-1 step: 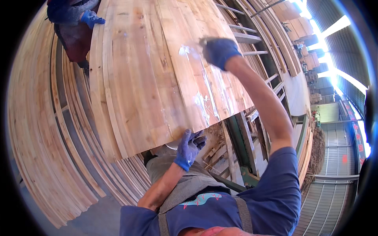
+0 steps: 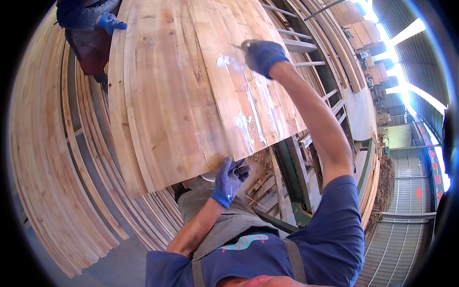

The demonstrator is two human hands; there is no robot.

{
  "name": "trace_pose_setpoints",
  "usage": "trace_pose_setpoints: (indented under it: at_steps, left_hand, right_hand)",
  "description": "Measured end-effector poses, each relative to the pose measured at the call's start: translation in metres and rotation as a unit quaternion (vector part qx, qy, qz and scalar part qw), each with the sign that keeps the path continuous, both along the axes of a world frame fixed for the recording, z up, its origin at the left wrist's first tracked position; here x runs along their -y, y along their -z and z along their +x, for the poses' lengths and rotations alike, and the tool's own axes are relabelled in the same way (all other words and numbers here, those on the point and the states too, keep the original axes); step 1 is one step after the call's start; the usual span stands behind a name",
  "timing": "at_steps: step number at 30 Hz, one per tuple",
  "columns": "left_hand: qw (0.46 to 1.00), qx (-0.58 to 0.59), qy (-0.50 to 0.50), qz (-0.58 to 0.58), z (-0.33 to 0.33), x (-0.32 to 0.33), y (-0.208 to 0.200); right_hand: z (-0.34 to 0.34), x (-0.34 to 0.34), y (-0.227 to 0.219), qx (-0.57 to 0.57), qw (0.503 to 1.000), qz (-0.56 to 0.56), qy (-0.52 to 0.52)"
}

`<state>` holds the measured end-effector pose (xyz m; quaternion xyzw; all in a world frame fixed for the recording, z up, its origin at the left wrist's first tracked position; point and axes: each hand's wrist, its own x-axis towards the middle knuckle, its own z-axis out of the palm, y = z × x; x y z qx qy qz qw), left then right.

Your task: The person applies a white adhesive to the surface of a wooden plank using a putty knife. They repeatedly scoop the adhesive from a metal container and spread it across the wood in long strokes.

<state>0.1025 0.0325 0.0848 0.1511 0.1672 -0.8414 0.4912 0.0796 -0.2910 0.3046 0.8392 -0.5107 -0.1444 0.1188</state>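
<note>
A wide panel of jointed wooden boards (image 2: 162,100) lies in front of me, with white smears of what looks like glue or filler (image 2: 246,126) along its right part. Over the right side of the panel is my right hand (image 2: 265,58), in a blue glove, closed around a small thin tool (image 2: 246,45) whose exact kind I cannot make out. My left hand (image 2: 228,181), gloved too, is at the panel's near edge. Its fingers are loosely bent and apart, with the tips by the edge and nothing visible in them.
At the upper left a co-worker's gloved hand (image 2: 112,23) rests on the panel's far left edge. More wooden boards (image 2: 52,158) lie to the left. A green metal frame (image 2: 299,191) stands under the near right corner, beside wood scraps (image 2: 262,184).
My right hand has shifted slightly left and up over the panel, together with the thin tool. My left hand stays at the near edge.
</note>
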Motion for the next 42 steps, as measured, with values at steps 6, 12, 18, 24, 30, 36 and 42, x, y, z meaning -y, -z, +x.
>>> trace_pose_setpoints:
  at_steps: [6,12,18,24,30,36,42]
  left_hand:
    - [1.0,-0.012,-0.002,0.013,0.0,0.001,-0.002]
    - [1.0,0.008,0.006,0.016,0.007,0.002,-0.004]
    - [1.0,0.022,-0.003,-0.002,0.003,0.0,0.002]
    - [1.0,0.022,0.006,0.009,0.004,0.003,-0.005]
    - [0.999,0.049,0.01,0.023,0.001,0.004,-0.01]
    - [0.998,0.053,-0.001,0.041,0.007,0.004,-0.019]
    - [0.999,0.044,0.01,0.005,0.007,0.003,-0.009]
  right_hand:
    - [-0.026,0.033,0.053,-0.065,0.996,0.023,-0.055]
    - [-0.033,-0.041,0.037,-0.082,0.988,0.098,-0.083]
    - [-0.042,-0.1,0.006,-0.11,0.971,0.202,-0.072]
    - [-0.044,-0.113,-0.018,-0.072,0.951,0.3,-0.018]
    - [-0.066,-0.135,-0.019,-0.022,0.942,0.334,-0.022]
    - [-0.109,-0.142,-0.026,0.149,0.897,0.403,0.107]
    - [-0.121,-0.081,-0.028,0.149,0.91,0.361,0.138]
